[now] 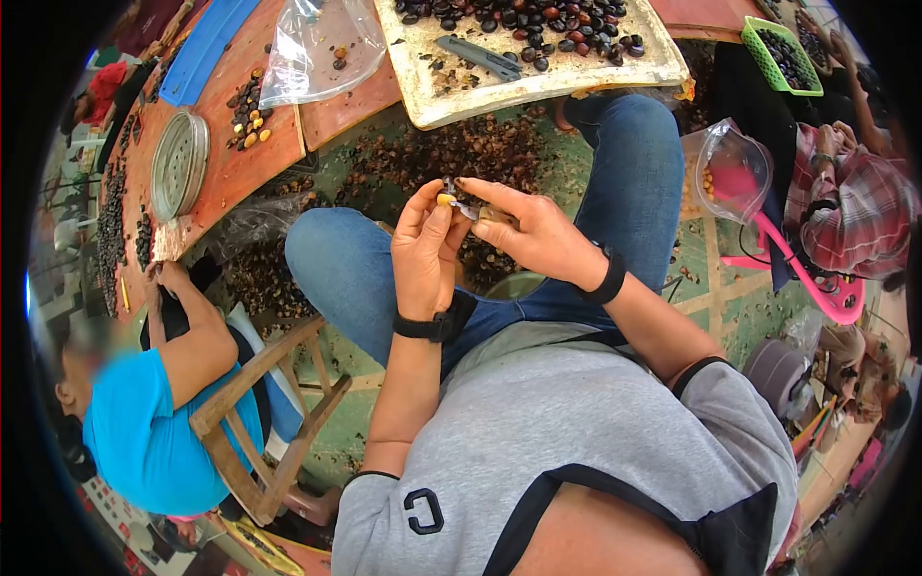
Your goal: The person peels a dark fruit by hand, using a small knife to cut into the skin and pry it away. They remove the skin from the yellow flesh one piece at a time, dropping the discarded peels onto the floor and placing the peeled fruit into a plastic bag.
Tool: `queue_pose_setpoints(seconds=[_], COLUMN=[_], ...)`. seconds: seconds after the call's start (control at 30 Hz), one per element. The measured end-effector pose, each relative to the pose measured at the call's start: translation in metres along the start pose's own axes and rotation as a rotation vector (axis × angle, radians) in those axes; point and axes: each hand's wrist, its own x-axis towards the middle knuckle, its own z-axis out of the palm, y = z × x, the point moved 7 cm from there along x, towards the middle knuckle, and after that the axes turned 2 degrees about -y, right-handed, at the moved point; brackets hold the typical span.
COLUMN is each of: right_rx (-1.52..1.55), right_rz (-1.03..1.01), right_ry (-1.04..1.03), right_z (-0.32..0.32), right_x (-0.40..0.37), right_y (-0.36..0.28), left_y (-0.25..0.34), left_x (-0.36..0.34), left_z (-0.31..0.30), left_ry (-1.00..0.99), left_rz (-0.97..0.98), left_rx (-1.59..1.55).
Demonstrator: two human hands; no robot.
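Note:
My left hand (424, 245) pinches a small nut (445, 200) with a pale yellow part showing, in front of my knees. Close against it, my right hand (528, 228) has its fingers closed round a small blade (466, 209) whose tip meets the nut. Most of the blade's handle is hidden by the fingers. Beyond both hands, a cream tray (432, 108) holds many dark nuts (538, 24) and a grey utility knife (478, 58).
A clear plastic bag (322, 58), a round metal lid (180, 165) and a blue strip (206, 53) lie on the red table (279, 144). A person in blue (158, 432) sits at left. At right are a green basket (783, 58) and a pink stool (797, 264).

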Motion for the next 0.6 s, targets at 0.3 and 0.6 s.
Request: queue_pose_setpoints(seconds=[0.3,0.6], right_rx=[0.234,0.071], right_rz=[-0.191,-0.113], right_ry=[0.136,0.229], right_z=[0.004,-0.009], right_x=[-0.001,-0.008], right_y=[0.009,0.015], left_y=[-0.009,-0.018], left_x=[0.0,0.005], left_z=[-0.001,0.016], left_ry=[-0.008,-0.028], left_rz=[-0.001,-0.051], left_rx=[0.048,-0.068])
